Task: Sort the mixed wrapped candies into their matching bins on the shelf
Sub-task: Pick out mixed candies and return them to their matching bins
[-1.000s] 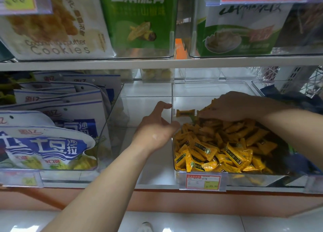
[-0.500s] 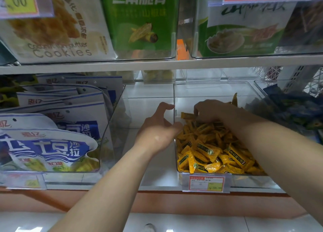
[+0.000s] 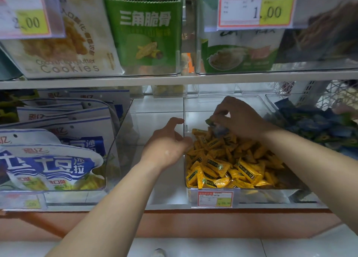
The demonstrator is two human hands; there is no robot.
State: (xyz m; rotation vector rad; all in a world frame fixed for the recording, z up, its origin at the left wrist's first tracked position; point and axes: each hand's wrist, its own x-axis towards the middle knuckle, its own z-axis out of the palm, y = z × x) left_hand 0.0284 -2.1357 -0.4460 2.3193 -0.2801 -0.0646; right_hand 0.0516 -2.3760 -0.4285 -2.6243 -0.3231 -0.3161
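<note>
Candy (image 3: pixel 218 128) dark-wrapped, likely light, crinkly, slippery | my right hand (image 3: pixel 239 117) pinches its wrapper edge | left hand (image 3: pixel 165 143) slack, empty, by bin (image 3: pixel 193 105)

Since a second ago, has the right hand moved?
Yes. The right hand has lifted slightly off the yellow candies it lay on, staying at the back of the clear bin, and now pinches a dark-wrapped candy.

The yellow-orange candies (image 3: pixel 228 163) bear dark green labels; the blue candies (image 3: pixel 317 125) show green touches. The snack bag (image 3: pixel 145 34) above is green with white lettering, the pouches (image 3: pixel 48 160) white and blue.
</note>
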